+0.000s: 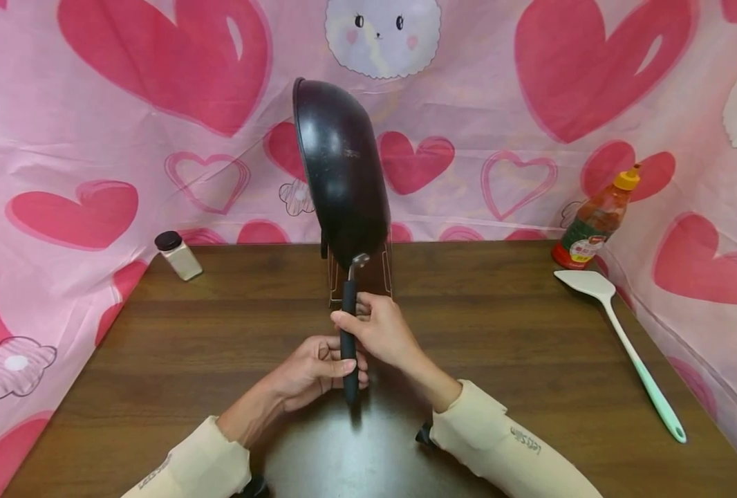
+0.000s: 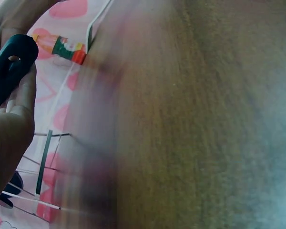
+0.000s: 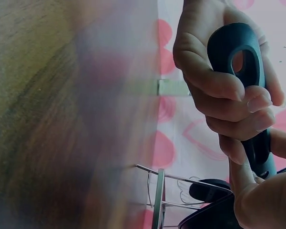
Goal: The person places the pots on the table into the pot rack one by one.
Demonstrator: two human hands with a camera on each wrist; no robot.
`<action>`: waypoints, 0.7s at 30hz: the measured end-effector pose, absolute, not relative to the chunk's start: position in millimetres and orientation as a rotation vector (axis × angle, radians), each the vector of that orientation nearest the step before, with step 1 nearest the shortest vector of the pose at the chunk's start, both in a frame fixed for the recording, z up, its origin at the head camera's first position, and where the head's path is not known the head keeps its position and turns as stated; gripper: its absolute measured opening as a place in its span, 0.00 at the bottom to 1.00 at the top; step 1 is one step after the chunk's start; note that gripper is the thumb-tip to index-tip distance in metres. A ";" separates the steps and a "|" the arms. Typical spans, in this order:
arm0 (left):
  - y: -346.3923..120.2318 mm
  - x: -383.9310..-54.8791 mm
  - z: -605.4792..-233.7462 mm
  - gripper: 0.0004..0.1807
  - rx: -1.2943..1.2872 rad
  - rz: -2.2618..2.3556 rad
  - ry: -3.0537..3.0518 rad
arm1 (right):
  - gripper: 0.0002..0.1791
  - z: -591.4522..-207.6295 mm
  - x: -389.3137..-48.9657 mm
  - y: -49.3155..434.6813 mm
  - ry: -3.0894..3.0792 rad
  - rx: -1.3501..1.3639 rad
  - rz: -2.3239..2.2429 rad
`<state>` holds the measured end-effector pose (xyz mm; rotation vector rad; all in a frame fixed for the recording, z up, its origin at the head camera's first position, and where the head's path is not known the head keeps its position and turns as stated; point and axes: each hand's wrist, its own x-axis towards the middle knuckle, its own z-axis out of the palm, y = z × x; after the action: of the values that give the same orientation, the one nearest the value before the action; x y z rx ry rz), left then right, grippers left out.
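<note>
A dark wok (image 1: 343,166) stands on edge in the head view, its rounded underside facing right and its black handle (image 1: 348,346) toward me. My left hand (image 1: 315,370) grips the handle near its free end, thumb on top. Farther up, close to the wok, my right hand (image 1: 384,328) pinches the same handle. Behind the hands a wire rack (image 1: 386,273) is partly covered by the wok, whose lower edge overlaps it. In the right wrist view the handle's hanging hole (image 3: 238,62) shows, with the left fingers curled round below it.
A small jar with a black lid (image 1: 180,256) stands at the back left. The red sauce bottle (image 1: 595,218) is at the back right, and a white spatula with a mint-green grip (image 1: 617,332) lies along the right side of the wooden table (image 1: 188,373). A heart-patterned cloth (image 1: 480,90) hangs behind.
</note>
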<state>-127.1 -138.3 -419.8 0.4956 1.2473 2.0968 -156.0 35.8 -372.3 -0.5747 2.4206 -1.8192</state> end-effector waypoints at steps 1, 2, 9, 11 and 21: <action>-138.3 -126.8 -420.6 0.07 0.498 2.095 1.246 | 0.11 -372.9 -155.8 35.6 2.419 -0.565 -1.812; -138.4 -126.4 -421.3 0.07 0.498 2.094 1.243 | 0.11 -373.9 -155.7 35.5 2.419 -0.558 -1.804; -139.1 -123.3 -426.0 0.08 0.456 2.086 1.203 | 0.11 -380.3 -154.8 34.9 2.436 -0.526 -1.748; -139.0 -122.7 -427.0 0.08 0.444 2.088 1.193 | 0.11 -381.4 -154.4 34.8 2.449 -0.518 -1.730; -141.3 -119.4 -429.3 0.10 0.392 2.078 1.180 | 0.11 -383.9 -154.2 33.3 2.440 -0.492 -1.656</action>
<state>-119.4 -141.3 -429.3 0.3916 1.1799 2.0779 -154.2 33.3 -383.9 -0.4923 2.4398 -1.6557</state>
